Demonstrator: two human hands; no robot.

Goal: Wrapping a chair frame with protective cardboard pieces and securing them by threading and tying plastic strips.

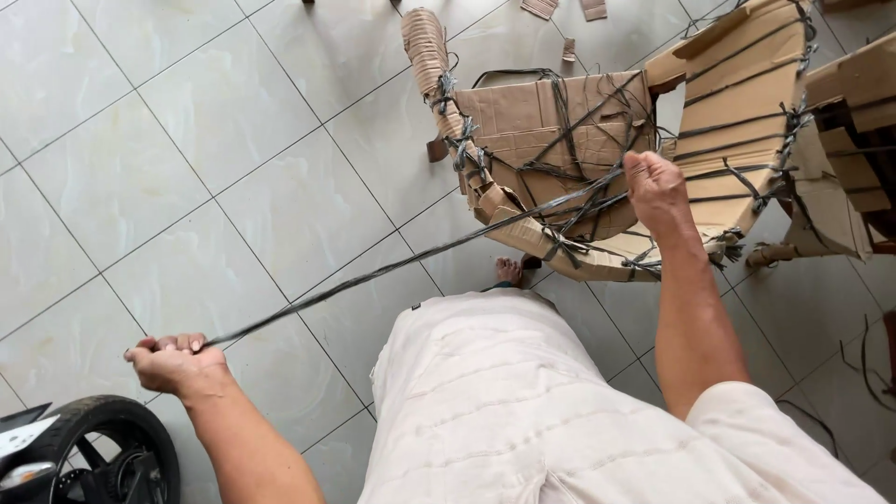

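Note:
A chair wrapped in brown cardboard [560, 121] stands on the tiled floor in front of me, tied with dark plastic string. My left hand [173, 359] is closed on the free end of a long dark string [392, 263] drawn taut across the floor. The string runs up to the cardboard bundle, where my right hand [653, 187] pinches it against the wrapping near the seat's front edge. My knee in pale cloth and my bare toes [509, 271] show below the chair.
A dark vehicle tyre [112, 439] sits at the bottom left corner. More cardboard-wrapped furniture [849, 140] stands at the right. Scraps of cardboard [565, 9] lie at the top, and loose string bits [863, 350] lie on the tiles at the right.

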